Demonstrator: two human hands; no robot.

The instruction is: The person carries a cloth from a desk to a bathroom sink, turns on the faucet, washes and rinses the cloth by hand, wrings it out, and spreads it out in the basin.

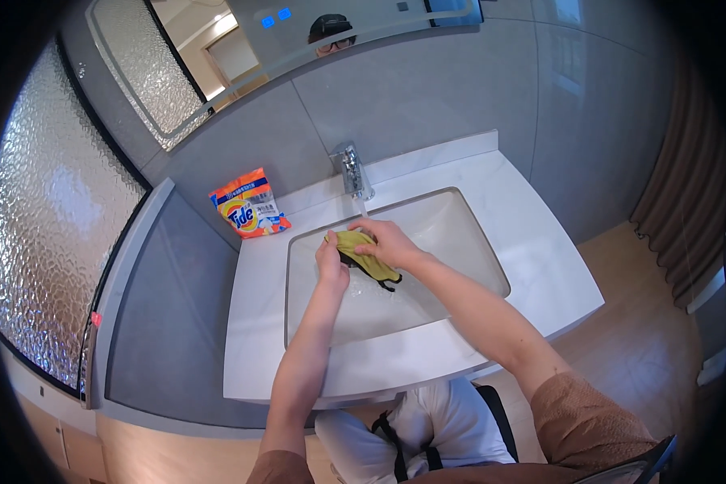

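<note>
Both my hands hold a yellow-green cloth piece with black trim (373, 260) over the sink basin (468, 278). A dark loop or strap hangs from its lower right end. My left hand (331, 261) grips the left edge, thumb on top. My right hand (387, 242) pinches the upper side, fingers curled over the cloth. Just beyond, water runs from the chrome faucet (352, 171) down to the cloth and fingers. The cloth's underside and its exact kind are hidden by the folds and my hands.
An orange detergent bag (248, 204) stands on the white countertop (254, 323), left of the faucet. A mirror (290, 44) hangs on the grey tiled wall behind. Textured glass (56, 210) and a grey ledge (173, 315) border the left; a brown curtain (686, 177) hangs at right.
</note>
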